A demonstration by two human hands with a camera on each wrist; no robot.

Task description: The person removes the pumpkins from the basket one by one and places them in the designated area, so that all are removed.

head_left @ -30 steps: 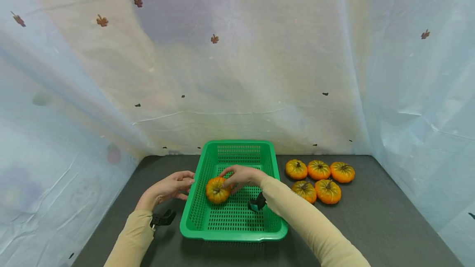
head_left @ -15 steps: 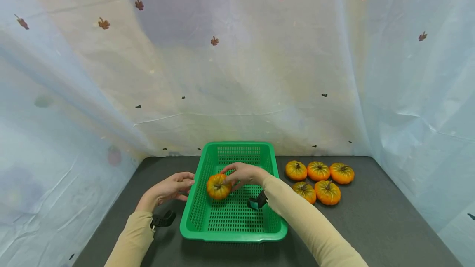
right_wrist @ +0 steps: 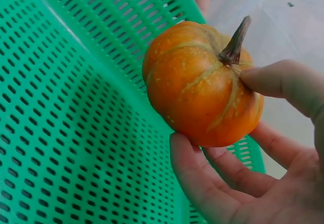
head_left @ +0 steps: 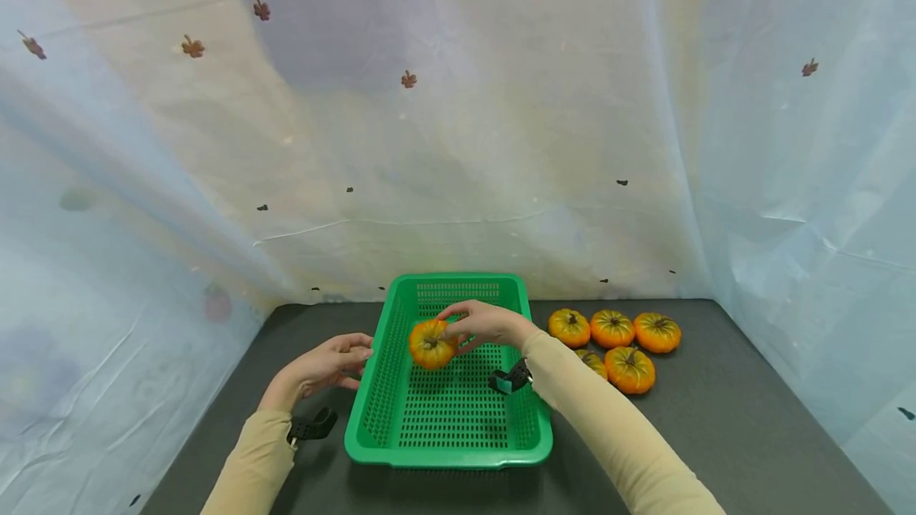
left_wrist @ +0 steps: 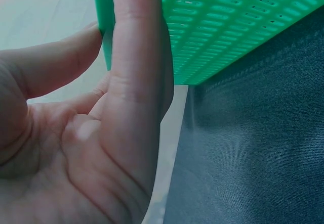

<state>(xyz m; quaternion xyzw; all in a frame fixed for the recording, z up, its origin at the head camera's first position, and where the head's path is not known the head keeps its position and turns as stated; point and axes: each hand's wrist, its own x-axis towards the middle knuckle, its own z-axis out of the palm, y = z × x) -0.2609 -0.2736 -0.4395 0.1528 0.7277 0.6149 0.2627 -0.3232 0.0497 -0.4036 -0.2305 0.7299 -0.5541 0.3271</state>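
Note:
A small orange pumpkin [head_left: 432, 344] with a brown stem is held in my right hand [head_left: 488, 324]. In the right wrist view the thumb lies on the pumpkin [right_wrist: 197, 87] by its stem, and the other fingers [right_wrist: 195, 176] support it from the side and below. It hangs above the floor of a green perforated plastic basket [head_left: 447, 455]. My left hand [head_left: 325, 368] is at the basket's left side. The left wrist view has the basket's rim [left_wrist: 103, 16] pinched between thumb and fingers.
Several more pumpkins [head_left: 630, 370] lie in two rows on the dark table [head_left: 723, 420], right of the basket; my right sleeve partly covers one. A pale plastic sheet [head_left: 458, 141] with leaf prints hangs behind and along both sides.
My right hand has raised the pumpkin off the basket's floor and carried it a little to the right and away from me. The left hand stays at the rim.

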